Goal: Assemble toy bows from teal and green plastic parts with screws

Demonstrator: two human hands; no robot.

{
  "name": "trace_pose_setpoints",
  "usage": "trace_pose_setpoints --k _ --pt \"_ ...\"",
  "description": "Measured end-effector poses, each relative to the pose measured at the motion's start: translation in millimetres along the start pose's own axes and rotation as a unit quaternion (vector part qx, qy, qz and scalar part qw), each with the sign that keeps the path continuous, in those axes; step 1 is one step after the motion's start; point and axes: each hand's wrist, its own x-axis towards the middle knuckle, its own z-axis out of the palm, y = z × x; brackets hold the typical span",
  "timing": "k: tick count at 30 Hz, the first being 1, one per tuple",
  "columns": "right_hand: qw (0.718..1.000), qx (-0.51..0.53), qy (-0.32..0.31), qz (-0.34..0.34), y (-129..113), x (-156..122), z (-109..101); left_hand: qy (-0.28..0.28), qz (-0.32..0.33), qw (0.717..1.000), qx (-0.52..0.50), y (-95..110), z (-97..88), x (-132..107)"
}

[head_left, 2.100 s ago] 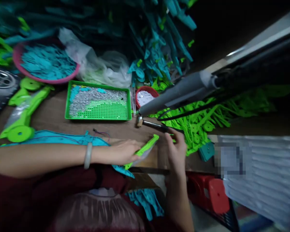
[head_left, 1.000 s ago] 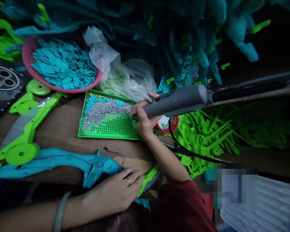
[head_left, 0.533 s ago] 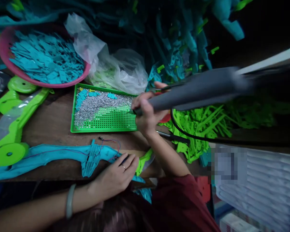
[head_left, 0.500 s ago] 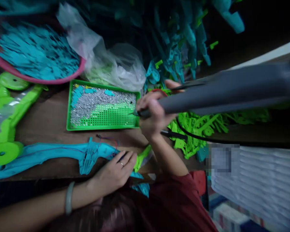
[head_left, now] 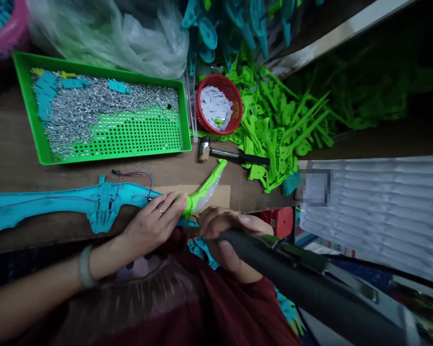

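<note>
My left hand (head_left: 153, 223), with a ring on one finger, presses its closed fingers over the right end of a blue plastic toy bow body (head_left: 68, 201). Beside its fingertips a curved green bow limb (head_left: 210, 185) meets that end. Thin red and blue wires (head_left: 133, 174) run along the blue body. My right hand (head_left: 222, 223) is wrapped around a dark electric screwdriver (head_left: 292, 276), whose body points down to the right. Its working end is near the joint of the green limb, and my fingers hide the tip.
Behind the bow lies a green perforated tray (head_left: 140, 132) of silver screws and small blue parts. A red basket (head_left: 240, 108) of white pieces, a hammer (head_left: 231, 155) and heaped green parts (head_left: 274, 129) lie right. A cloudy plastic bag (head_left: 147, 43) is at the back.
My right hand has brought the screwdriver from the screw tray down to the bow beside my left hand. The view has shifted, and the red basket and hammer now show fully.
</note>
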Motion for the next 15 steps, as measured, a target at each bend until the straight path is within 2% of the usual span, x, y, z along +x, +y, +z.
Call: trace_pose_setpoints --k 1,4,7,11,15 --pt "0.999 0.026 0.007 -0.039 0 2 3 0.004 0.0 1.0 0.002 0 0.5 0" --pt "0.996 0.036 -0.036 -0.073 1 7 3 0.006 0.002 1.0 0.007 1 0.7 0" --pt "0.994 0.029 -0.078 -0.074 2 9 -4 0.003 0.0 1.0 0.005 0 -0.6 0" --pt "0.992 0.012 -0.087 -0.089 2 8 -9 0.007 -0.003 1.0 -0.007 -1 -0.9 -1" --pt "0.991 -0.007 -0.107 -0.081 3 10 -5 0.005 -0.005 1.0 -0.014 -1 0.4 -2"
